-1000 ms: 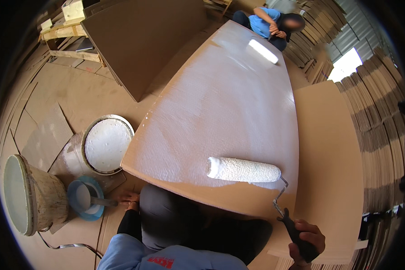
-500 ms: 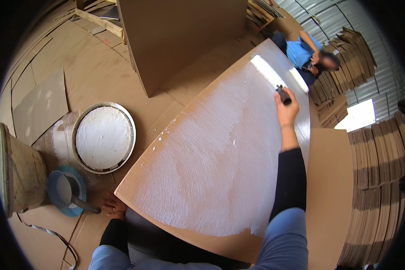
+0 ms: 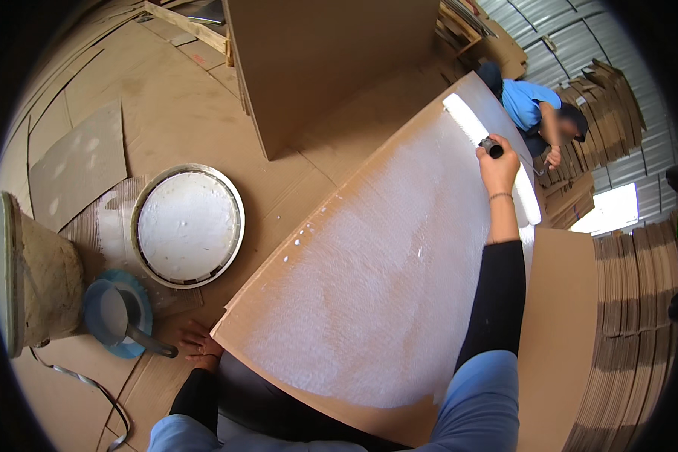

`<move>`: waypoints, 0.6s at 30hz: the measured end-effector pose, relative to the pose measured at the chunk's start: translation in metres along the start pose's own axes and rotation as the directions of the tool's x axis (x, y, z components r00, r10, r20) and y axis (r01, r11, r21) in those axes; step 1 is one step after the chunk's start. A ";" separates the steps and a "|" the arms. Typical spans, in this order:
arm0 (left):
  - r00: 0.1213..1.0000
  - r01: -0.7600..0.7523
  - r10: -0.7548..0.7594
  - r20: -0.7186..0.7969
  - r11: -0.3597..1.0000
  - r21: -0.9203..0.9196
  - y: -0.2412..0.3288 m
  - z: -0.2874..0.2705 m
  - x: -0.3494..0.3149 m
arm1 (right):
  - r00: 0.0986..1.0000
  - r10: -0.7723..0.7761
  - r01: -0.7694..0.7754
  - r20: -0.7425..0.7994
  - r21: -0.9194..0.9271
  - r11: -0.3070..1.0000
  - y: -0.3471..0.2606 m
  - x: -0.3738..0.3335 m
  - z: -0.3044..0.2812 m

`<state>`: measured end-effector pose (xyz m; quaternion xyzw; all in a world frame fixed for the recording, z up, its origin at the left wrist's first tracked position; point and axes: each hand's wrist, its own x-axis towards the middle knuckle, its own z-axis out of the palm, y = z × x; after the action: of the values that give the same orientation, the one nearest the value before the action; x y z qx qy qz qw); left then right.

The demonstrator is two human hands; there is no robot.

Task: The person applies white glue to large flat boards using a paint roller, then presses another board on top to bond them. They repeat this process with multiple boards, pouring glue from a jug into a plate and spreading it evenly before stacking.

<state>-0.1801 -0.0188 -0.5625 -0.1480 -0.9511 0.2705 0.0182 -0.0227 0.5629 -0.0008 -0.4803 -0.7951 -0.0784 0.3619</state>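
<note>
A person's right hand (image 3: 497, 167) is closed around the dark handle of a paint roller (image 3: 490, 157), arm stretched out in a black sleeve across a large cardboard sheet (image 3: 399, 286). The roller's white sleeve lies flat on the sheet along its far edge, running toward the far right corner. Most of the sheet's surface shows a thin white coat, with bare brown margins along the near edge and the left edge.

The left hand (image 3: 200, 343) rests with its fingers spread flat on the cardboard-covered floor (image 3: 166, 98), just beside the sheet's near left corner, gripping nothing. Near it stands a blue scoop-like container (image 3: 117, 316) with a dark handle, and beside that a round pan (image 3: 188, 224) filled with white paste. A woven basket (image 3: 34, 275) sits at the far left of the floor.

Past the sheet's far edge, another worker in a blue shirt (image 3: 535, 109) crouches close to the roller's end. Stacks of flat cardboard (image 3: 633, 301) rise along the right side.
</note>
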 end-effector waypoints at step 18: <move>0.592 0.322 0.299 0.748 0.764 -0.559 -0.015 -0.086 0.027 | 0.723 -0.557 0.490 0.409 0.264 0.831 -0.208 -0.185 -0.245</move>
<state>-0.1999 0.0204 -0.4827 0.0006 -0.8854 -0.0371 -0.4634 -0.0195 0.2065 0.1031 -0.2139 -0.9648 -0.0040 0.1532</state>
